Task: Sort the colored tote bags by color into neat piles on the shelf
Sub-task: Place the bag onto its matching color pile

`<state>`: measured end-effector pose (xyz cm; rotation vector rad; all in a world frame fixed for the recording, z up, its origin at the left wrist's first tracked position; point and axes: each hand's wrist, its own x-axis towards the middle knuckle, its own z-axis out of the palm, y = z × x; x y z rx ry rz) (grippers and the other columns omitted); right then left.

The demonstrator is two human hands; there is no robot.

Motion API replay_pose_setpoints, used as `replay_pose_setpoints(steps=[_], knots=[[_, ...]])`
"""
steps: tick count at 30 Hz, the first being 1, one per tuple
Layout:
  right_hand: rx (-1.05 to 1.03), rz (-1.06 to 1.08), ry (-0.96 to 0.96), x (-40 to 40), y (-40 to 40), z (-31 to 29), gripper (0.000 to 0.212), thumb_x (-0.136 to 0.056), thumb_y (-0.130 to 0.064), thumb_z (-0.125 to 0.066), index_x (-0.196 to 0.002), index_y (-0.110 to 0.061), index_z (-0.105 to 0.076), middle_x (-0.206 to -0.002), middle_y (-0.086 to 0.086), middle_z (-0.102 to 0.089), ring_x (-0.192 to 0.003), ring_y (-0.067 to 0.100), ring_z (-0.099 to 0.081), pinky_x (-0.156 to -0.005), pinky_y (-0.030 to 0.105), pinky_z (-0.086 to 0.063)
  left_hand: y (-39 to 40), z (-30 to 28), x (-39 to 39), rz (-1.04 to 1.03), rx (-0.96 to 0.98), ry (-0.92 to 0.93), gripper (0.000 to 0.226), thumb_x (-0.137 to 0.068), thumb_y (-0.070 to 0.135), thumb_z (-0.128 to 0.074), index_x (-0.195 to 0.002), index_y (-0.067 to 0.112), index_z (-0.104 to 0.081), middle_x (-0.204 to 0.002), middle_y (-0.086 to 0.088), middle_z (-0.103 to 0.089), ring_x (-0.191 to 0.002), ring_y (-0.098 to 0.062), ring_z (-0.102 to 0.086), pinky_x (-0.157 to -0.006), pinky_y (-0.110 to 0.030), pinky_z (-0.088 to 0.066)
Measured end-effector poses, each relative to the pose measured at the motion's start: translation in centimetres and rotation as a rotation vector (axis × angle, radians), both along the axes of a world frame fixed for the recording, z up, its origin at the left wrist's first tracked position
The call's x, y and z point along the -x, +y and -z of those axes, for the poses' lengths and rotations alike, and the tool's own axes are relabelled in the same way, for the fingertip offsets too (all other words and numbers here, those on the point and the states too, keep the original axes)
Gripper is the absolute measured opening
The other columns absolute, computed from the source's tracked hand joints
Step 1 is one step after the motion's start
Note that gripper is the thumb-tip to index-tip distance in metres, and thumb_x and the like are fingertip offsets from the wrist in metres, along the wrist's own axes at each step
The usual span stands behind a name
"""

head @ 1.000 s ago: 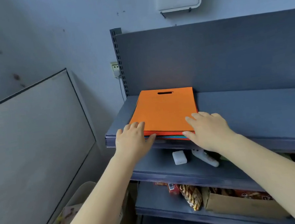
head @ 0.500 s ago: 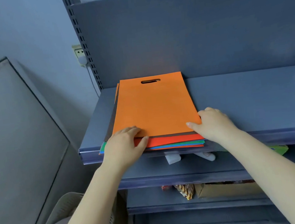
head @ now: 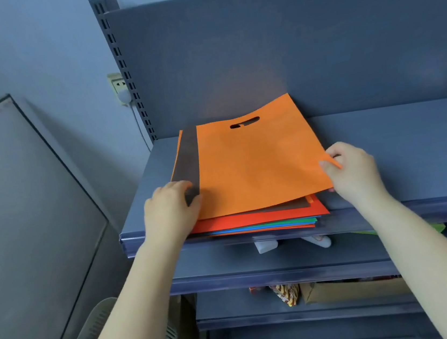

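Orange bag (head: pixel 258 162) is now lifting off the stack (head: pixel 259 221) on the shelf (head: pixel 397 153), my right hand (head: pixel 354 170) pinching its corner while my left hand (head: pixel 171 212) is pressing the grey bag (head: pixel 186 160) beneath, starting the sort.

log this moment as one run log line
step: lift top bag | right hand: pinches orange bag corner | left hand: presses on stack | sorted: none yet
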<state>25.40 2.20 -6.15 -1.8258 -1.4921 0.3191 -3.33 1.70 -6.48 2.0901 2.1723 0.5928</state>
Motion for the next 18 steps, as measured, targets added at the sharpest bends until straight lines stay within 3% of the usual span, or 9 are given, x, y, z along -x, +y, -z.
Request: replay_pose_setpoints(steps=[3,7,11,14,18], knots=[[-0.080,0.001,0.113,-0.4,-0.7,0.4,0.006,-0.093,-0.006,-0.055,-0.094,-0.011,-0.059,-0.092,-0.001,-0.061,-0.090,0.017,-0.054,-0.069,0.025,-0.032,1.0,0.4,1.2,-0.204,0.153,0.101,0.047,-0.086,0.053,-0.059,-0.103,0.009,-0.059,-0.111,-0.010,-0.059,-0.108,-0.032,-0.049,-0.082,-0.037,-0.039],[-0.126,-0.018,0.187,-0.4,-1.1,0.3,0.020,-0.095,-0.004,-0.051,-0.109,-0.009,-0.065,-0.096,-0.007,-0.060,-0.094,0.010,-0.053,-0.075,0.023,-0.037,1.6,0.5,1.7,-0.289,0.178,0.057,0.046,-0.082,0.053,-0.064,-0.077,0.010,-0.049,-0.094,-0.011,-0.062,-0.094,-0.031,-0.055,-0.073,-0.033,-0.041],[-0.159,-0.028,0.335,-0.7,-1.0,0.3,0.024,-0.095,-0.005,-0.052,-0.113,-0.010,-0.066,-0.107,-0.002,-0.066,-0.104,0.011,-0.059,-0.085,0.024,-0.042,1.2,-0.3,0.9,-0.278,0.091,0.145,0.030,-0.087,0.040,-0.065,-0.094,0.012,-0.060,-0.099,-0.006,-0.062,-0.095,-0.028,-0.057,-0.071,-0.031,-0.038],[-0.195,-0.042,0.446,-0.5,-1.3,0.4,0.024,-0.095,-0.004,-0.052,-0.112,-0.012,-0.067,-0.103,-0.003,-0.067,-0.103,0.012,-0.061,-0.085,0.023,-0.043,0.6,-0.6,0.4,-0.250,-0.023,-0.026,0.018,-0.094,0.025,-0.057,-0.101,0.009,-0.058,-0.098,-0.009,-0.061,-0.093,-0.033,-0.056,-0.068,-0.031,-0.036],[-0.255,-0.072,0.595,-0.1,-2.2,0.5,0.025,-0.095,-0.002,-0.052,-0.102,-0.020,-0.067,-0.097,-0.011,-0.069,-0.091,0.000,-0.064,-0.078,0.009,-0.045,-0.8,-1.2,0.1,-0.223,-0.221,-0.354,0.012,-0.098,0.014,-0.048,-0.089,0.007,-0.047,-0.076,-0.007,-0.055,-0.064,-0.028,-0.047,-0.053,-0.032,-0.032]])
